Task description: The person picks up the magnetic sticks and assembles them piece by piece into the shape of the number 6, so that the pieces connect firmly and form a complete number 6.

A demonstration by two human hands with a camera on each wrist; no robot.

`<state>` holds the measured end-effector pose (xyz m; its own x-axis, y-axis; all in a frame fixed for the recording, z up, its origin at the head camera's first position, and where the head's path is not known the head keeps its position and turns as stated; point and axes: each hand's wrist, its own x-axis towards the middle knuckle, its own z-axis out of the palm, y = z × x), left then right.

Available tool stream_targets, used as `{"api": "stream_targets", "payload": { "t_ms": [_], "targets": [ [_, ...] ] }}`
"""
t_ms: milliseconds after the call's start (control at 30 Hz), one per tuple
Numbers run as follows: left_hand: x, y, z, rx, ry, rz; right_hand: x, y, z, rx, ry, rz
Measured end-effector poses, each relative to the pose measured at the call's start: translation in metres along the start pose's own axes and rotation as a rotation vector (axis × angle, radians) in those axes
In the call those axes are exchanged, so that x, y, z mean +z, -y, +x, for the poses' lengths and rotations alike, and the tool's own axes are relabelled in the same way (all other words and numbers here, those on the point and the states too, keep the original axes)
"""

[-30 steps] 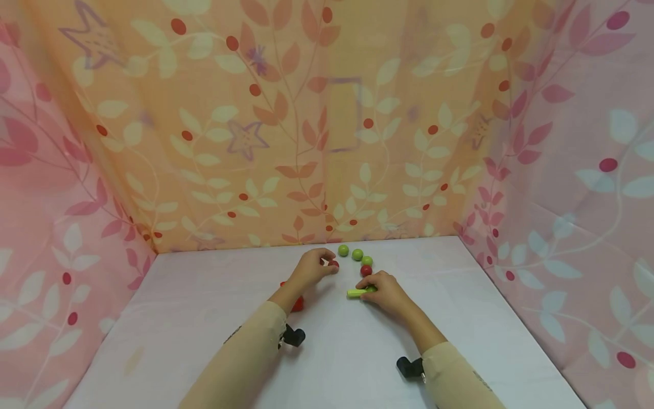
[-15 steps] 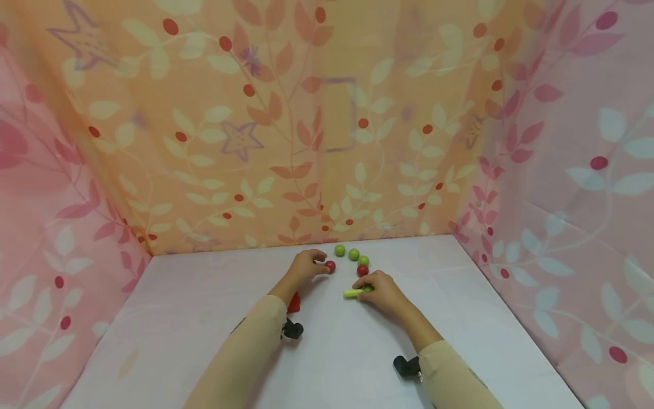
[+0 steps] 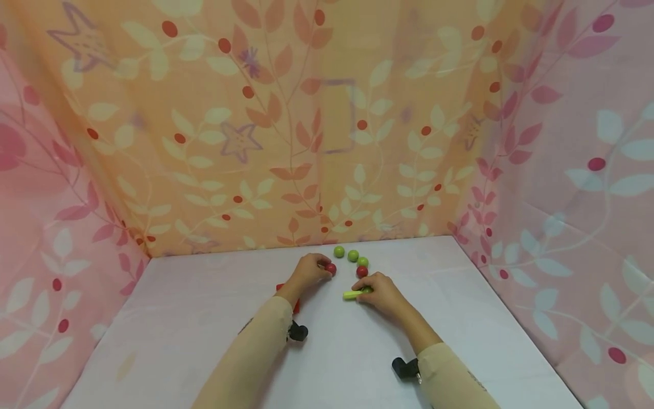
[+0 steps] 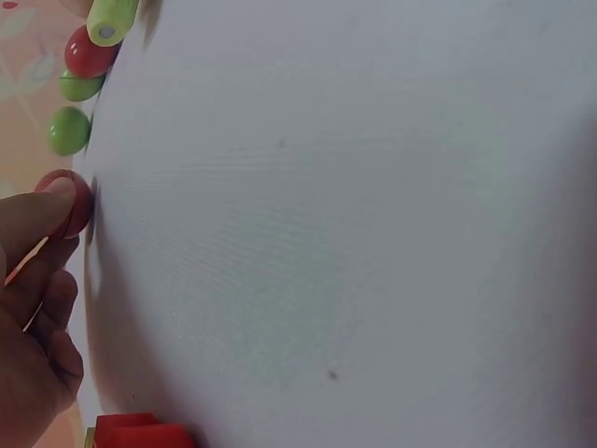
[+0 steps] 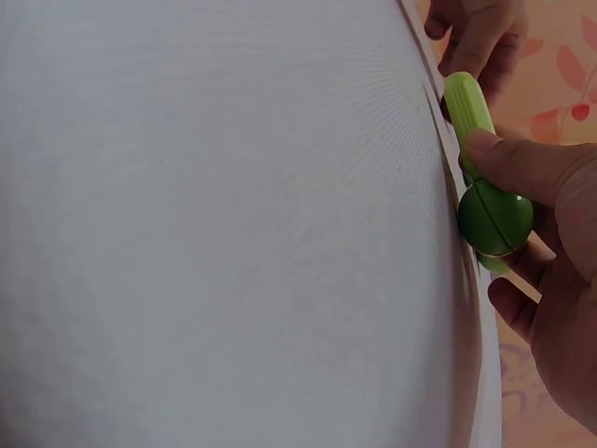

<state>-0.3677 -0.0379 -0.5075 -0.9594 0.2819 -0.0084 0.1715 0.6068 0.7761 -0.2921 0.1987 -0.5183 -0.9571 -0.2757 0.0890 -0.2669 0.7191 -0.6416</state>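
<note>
One ball (image 4: 79, 207) in left fingers (image 4: 34, 215)

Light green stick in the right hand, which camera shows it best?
The right wrist view: the light green stick shows clearest there, pinched by the right hand, with much of its length visible. The head view shows it small and partly covered; the left wrist view catches only one end, at the top edge.

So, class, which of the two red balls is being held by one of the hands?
The red ball pinched by the left hand; the other red ball lies unheld at the near end of three green balls.
</note>
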Motion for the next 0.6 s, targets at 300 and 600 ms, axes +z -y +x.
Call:
{"api": "stream_targets", "payload": {
  "t_ms": [300, 600],
  "targets": [
    [0.005, -0.007, -0.008, -0.032, 0.023, 0.08, 0.001, -0.002, 0.001, -0.008, -0.004, 0.004],
    [0.005, -0.01, -0.018, 0.009, 0.058, 0.131, 0.002, -0.001, 0.001, -0.012, -0.011, 0.009]
  ]
}}
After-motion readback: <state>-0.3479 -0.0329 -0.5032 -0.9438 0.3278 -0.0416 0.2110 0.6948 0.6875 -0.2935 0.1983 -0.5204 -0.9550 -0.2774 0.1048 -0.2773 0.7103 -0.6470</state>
